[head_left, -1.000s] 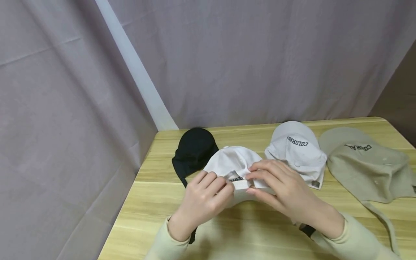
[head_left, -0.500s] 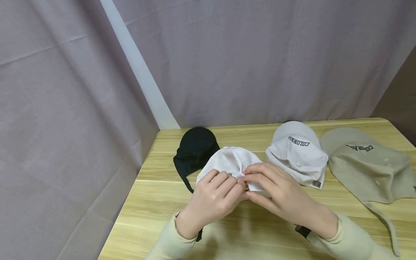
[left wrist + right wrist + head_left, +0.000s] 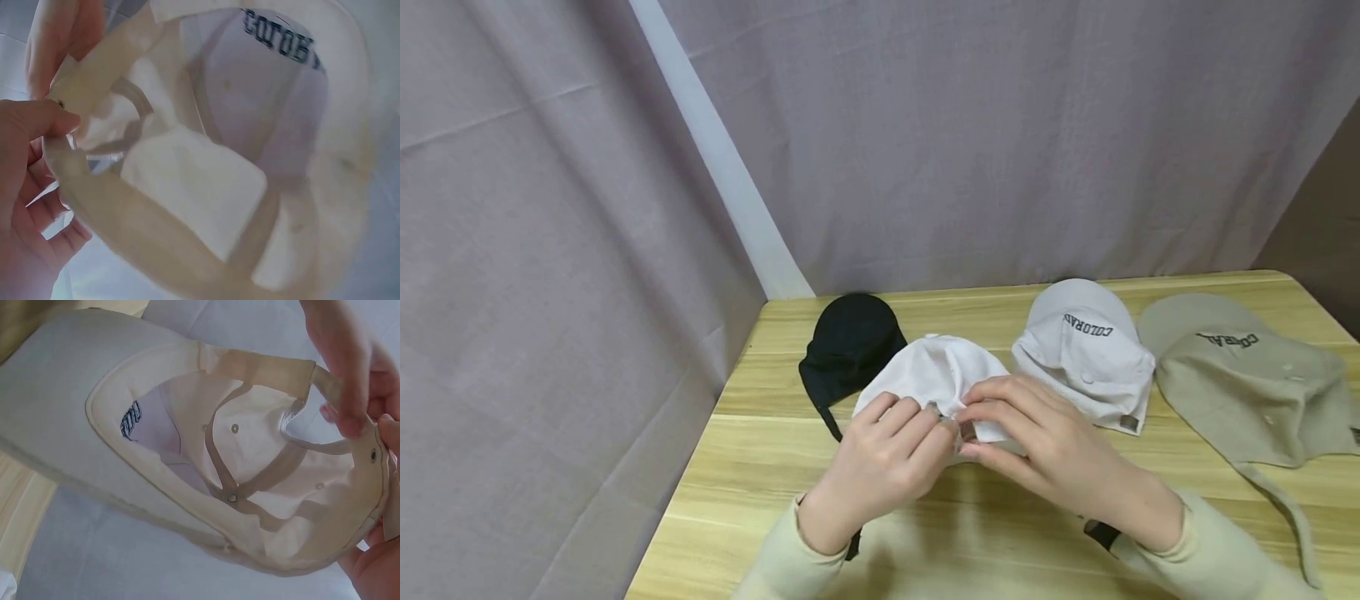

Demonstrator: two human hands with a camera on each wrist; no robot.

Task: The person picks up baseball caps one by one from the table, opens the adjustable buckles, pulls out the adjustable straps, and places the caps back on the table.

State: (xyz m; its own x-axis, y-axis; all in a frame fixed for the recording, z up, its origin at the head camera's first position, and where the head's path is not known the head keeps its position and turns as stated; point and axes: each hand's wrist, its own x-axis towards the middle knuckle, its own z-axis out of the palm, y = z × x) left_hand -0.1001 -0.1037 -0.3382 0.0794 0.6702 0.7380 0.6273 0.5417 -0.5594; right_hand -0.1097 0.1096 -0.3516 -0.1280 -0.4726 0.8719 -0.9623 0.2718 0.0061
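A white baseball cap [image 3: 936,367] is held in both hands, with its back opening toward the person. My left hand [image 3: 887,454] pinches the back strap, fingers curled over it. At the right side of that opening, my right hand [image 3: 1048,429] pinches the band between thumb and fingertips. The two hands' fingertips almost meet. In the right wrist view the inside of the cap [image 3: 250,469] shows, with its sweatband, seam tape and a small metal snap or eyelet [image 3: 374,455] near the fingers. Dark lettering [image 3: 278,37] appears inside the crown in the left wrist view.
A black cap [image 3: 857,337] lies behind the left hand, its strap trailing. A light grey-white cap [image 3: 1082,358] and a khaki cap [image 3: 1255,375] with a long loose strap [image 3: 1288,512] lie to the right on the wooden table [image 3: 730,500]. Grey curtains [image 3: 962,142] hang behind.
My left hand has moved right, closer to the right hand, drawing the strap along. The lettering seen through the back opening a second ago is now covered. The other caps stay put.
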